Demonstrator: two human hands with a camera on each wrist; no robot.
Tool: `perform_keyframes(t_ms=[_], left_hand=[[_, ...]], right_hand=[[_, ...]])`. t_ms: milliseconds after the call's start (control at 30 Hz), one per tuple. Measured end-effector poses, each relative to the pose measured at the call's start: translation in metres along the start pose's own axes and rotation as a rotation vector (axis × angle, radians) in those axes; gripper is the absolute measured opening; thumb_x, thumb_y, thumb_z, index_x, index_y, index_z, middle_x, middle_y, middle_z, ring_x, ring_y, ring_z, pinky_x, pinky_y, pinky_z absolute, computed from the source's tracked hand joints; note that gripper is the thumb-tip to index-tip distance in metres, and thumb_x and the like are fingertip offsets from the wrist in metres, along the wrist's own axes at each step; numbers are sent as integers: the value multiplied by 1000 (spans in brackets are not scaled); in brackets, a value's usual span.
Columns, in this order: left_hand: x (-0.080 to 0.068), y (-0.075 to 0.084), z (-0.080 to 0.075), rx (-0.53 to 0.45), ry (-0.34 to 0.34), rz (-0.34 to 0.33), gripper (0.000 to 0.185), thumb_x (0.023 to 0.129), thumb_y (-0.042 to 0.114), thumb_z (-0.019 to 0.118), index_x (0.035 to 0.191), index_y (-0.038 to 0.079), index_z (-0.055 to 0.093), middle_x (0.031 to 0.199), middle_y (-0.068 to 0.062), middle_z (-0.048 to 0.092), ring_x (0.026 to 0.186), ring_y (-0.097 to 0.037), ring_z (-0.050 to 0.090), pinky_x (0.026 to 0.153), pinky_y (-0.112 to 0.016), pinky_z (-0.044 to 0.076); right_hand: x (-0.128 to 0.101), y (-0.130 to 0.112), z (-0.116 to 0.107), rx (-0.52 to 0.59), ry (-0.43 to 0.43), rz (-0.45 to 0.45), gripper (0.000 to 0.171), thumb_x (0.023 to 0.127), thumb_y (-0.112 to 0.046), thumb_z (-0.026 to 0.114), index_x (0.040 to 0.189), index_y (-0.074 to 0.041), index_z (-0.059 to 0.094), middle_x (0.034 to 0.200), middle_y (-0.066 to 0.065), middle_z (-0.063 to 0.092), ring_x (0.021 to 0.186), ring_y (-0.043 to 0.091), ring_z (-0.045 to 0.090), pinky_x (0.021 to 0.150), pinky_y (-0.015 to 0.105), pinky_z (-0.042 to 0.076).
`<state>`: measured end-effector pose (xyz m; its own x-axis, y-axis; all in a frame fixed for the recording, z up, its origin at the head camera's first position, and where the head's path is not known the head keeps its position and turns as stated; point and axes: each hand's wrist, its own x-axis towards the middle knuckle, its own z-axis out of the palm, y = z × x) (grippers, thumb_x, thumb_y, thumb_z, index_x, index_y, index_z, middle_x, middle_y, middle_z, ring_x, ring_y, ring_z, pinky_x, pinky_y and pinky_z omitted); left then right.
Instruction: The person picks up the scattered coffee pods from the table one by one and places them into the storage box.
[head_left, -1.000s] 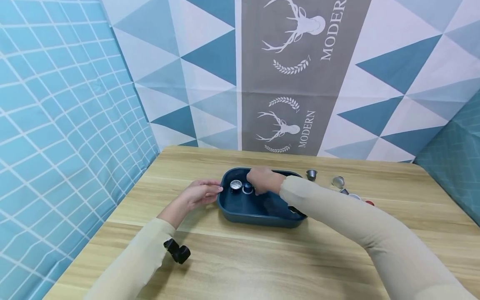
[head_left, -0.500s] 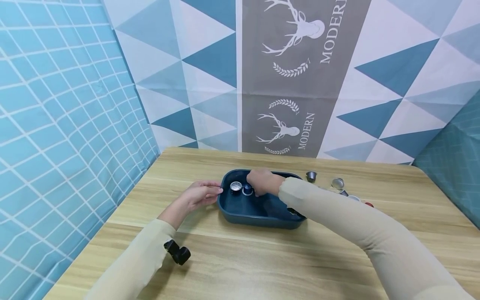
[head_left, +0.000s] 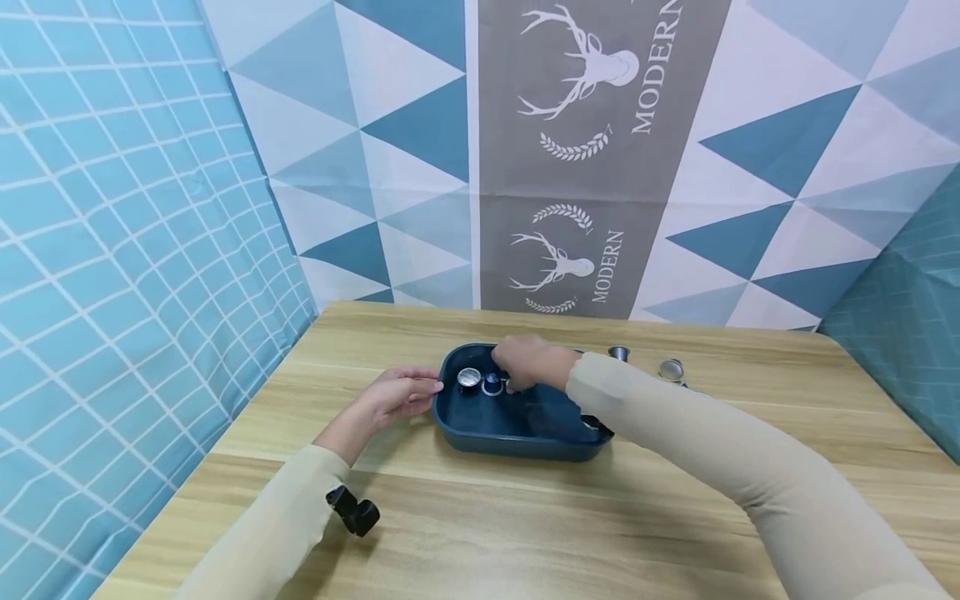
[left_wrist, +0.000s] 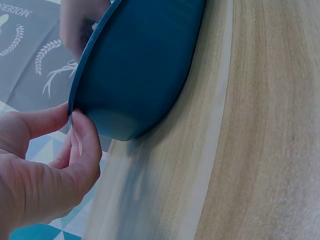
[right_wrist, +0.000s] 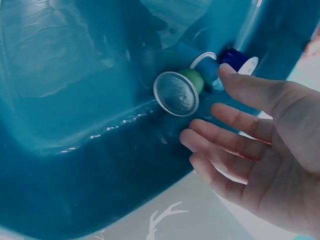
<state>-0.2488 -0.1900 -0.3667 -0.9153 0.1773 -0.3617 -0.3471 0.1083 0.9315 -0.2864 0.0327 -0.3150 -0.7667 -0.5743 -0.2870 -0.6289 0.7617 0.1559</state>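
Note:
A dark blue tray sits mid-table. My left hand pinches its left rim between thumb and forefinger, as the left wrist view shows with the left hand at the tray edge. My right hand reaches into the tray's far left corner. In the right wrist view the right hand is empty, its fingers relaxed and spread, the index tip beside a blue capsule. A green capsule with a foil lid lies just beyond the fingers. In the head view, the foil-lidded capsule and the blue capsule lie side by side.
Two more capsules stand on the wooden table right of the tray, partly behind my right sleeve. A patterned cloth backdrop rises at the table's far edge, and blue checked cloth walls the left side.
The head view has tilted slightly. Both hands keep their places at the tray, and the capsules inside it have not visibly moved.

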Motion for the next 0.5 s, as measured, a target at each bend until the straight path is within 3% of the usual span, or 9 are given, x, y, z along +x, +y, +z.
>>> perform_keyframes(t_ms=[233, 500], left_hand=[[-1, -1, -1, -9, 3, 4, 44, 92, 10, 62, 133, -3, 50, 95, 3, 63, 83, -5, 60, 73, -18, 53], [0, -1, -1, -57, -16, -6, 42, 92, 7, 61, 132, -2, 49, 90, 4, 61, 81, -5, 59, 72, -17, 53]], right_hand=[[-19, -3, -11, 16, -2, -64, 32, 86, -26, 73, 108, -6, 64, 105, 7, 66, 87, 18, 59, 81, 34, 53], [-36, 2, -13, 74, 53, -117, 34, 86, -26, 73, 111, -5, 63, 109, 9, 67, 86, 18, 58, 80, 36, 52]])
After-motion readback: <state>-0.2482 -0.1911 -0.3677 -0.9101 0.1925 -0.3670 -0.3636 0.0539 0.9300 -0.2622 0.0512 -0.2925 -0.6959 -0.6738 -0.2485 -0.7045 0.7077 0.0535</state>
